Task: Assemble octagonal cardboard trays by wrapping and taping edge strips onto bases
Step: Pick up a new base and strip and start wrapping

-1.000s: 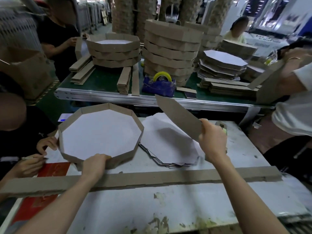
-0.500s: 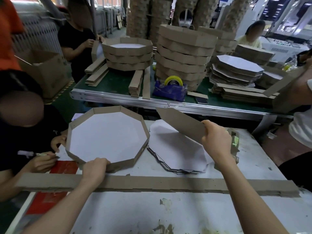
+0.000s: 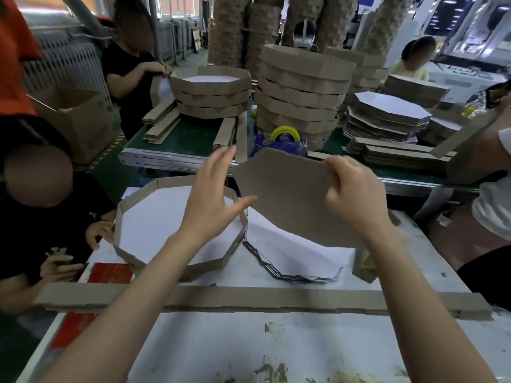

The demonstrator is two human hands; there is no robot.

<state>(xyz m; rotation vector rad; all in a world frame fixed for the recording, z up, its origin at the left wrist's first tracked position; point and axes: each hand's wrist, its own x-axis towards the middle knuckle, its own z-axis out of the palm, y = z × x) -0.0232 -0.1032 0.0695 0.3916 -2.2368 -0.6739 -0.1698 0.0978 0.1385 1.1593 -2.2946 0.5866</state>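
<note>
Right hand (image 3: 356,194) grips cardboard base (image 3: 282,189); left hand (image 3: 213,200) open beside it.

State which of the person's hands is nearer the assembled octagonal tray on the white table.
Left. The left hand hovers open over the octagonal tray's right side. The right hand is off to the tray's right, its fingers gripping a loose cardboard base.

Matt brown cardboard base (image 3: 284,194); tray (image 3: 137,194) with smooth white paper lining; table (image 3: 207,349), possibly painted metal, scuffed and stained.
</note>
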